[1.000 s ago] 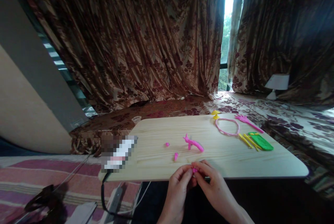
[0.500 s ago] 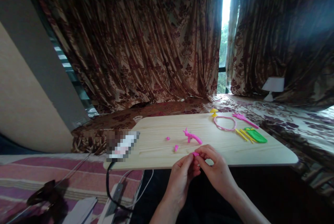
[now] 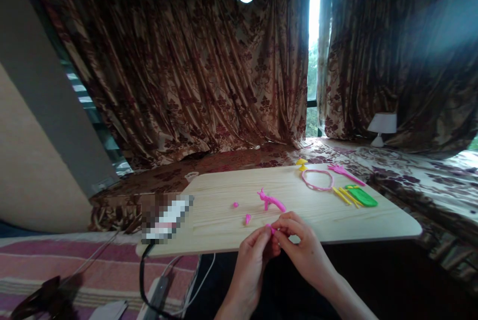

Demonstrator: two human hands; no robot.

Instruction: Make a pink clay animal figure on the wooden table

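A pink lump (image 3: 272, 230) is held in the fingertips of two hands, on the near side of the pink figure (image 3: 274, 202), from which all places are given. By the left hand (image 3: 254, 250), the lump is pinched from the left between thumb and fingers; by the right hand (image 3: 300, 240), it is gripped from the right, thumb and forefinger closed together upon it. Much of the lump is covered by the fingers, so its full shape cannot be told. The figure is propped on the pale surface (image 3: 216, 188), its two-pointed end turned left and its long body slanted toward the right hand. Left of the figure, a small ball (image 3: 235, 204) is placed; to its near left, a pink chip (image 3: 248, 219) is laid. Beyond the figure and to its right, a ring (image 3: 317, 189) is laid flat, and a yellow piece (image 3: 301, 164) is set farther back. Well to the figure's right are arranged a pink rod (image 3: 347, 174) with a splayed end, yellow sticks (image 3: 341, 196) and a green slab (image 3: 363, 197), the slab being the farther from the figure.
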